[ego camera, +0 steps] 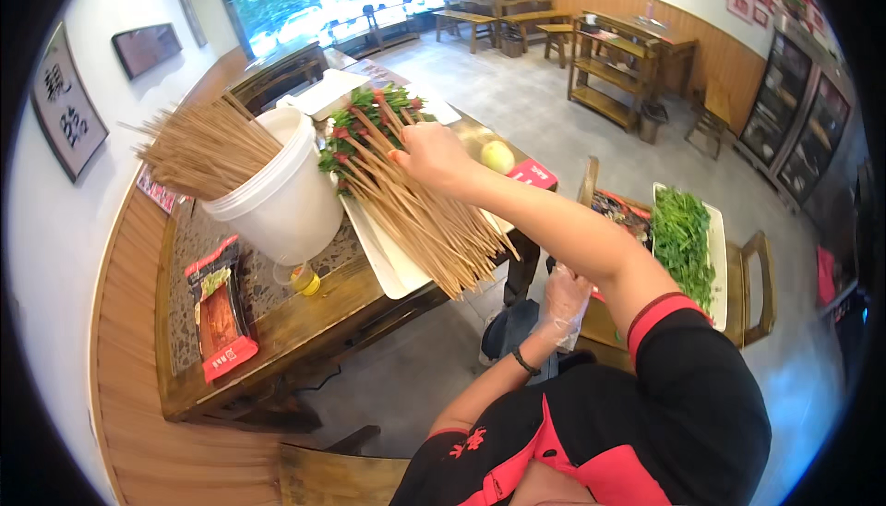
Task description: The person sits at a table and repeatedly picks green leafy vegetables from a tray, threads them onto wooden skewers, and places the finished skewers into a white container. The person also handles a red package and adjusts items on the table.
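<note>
My right hand (429, 153), bare, closes its fingers on wooden skewers in a wide pile (443, 222). The pile lies across a white rectangular tray (387, 274); leafy greens and small red pieces are at the skewers' far ends. My left hand (567, 295), in a clear plastic glove, is low beside the table, under my right forearm; its fingers are curled, and whether they hold anything is not plain. Left of the tray, a white plastic bucket (287, 194) holds a thick bundle of bare wooden sticks (208, 149).
A red and black food packet (221, 312) and a small cup with yellow contents (304, 281) are on the table (346, 295). A pale round fruit or vegetable (497, 157) stands beyond my right wrist. At right, a white tray (718, 263) of leafy greens (682, 243) rests near a wooden chair (761, 284).
</note>
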`<state>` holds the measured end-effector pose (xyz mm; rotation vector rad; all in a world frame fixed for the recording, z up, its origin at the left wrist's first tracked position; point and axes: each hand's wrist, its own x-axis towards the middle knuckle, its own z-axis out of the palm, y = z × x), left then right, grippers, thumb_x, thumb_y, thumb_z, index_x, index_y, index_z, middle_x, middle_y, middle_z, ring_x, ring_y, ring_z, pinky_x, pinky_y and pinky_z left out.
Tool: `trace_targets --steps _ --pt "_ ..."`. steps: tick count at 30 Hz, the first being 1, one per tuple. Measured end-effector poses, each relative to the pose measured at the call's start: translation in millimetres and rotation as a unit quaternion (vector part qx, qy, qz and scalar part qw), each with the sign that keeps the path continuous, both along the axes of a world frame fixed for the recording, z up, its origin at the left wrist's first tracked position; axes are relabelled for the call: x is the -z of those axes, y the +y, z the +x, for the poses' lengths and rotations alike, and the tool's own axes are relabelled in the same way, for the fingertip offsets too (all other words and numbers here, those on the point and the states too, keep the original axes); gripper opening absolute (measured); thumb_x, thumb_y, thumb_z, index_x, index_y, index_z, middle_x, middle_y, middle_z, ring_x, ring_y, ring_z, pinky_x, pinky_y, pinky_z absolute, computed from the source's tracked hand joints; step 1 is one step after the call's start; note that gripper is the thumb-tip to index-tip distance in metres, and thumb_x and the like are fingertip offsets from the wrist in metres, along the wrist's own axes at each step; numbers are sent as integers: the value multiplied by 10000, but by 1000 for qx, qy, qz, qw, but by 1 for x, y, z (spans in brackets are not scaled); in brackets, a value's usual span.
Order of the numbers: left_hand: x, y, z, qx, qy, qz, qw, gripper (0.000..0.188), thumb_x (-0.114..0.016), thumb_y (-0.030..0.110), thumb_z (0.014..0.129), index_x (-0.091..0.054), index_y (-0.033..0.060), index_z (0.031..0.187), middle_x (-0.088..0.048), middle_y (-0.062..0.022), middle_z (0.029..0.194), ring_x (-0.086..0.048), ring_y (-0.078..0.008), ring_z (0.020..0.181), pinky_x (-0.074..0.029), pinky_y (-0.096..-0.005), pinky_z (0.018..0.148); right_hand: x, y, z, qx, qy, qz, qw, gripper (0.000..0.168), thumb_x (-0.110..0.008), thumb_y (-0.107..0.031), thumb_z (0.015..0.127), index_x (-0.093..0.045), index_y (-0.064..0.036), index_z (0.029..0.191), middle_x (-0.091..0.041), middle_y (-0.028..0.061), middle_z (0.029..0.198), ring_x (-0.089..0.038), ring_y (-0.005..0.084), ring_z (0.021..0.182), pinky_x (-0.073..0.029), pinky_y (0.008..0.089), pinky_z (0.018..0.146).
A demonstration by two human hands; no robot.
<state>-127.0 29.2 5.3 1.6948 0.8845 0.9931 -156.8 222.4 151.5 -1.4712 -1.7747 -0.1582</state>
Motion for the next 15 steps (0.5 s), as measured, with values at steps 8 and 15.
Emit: trace_targets --steps 8,15 --pt "19 -1 23 128 -194 -144 962 243 -625 138 883 -549 15 1079 -579 -13 926 -532 -79 816 -466 -219 716 24 -200 185 86 77 -30 993 194 -652 -192 799 -660 -17 883 -645 166 782 -638 267 716 -490 358 651" --pt "0 -21 62 135 -190 -166 958 197 -588 69 891 -575 -33 1059 -608 -60 918 -576 -104 797 -495 -243 703 99 -381 385 399 27 -157 903 209 -623 -219 807 -677 -20 845 -650 188 808 -627 347 784 -485 414 724"
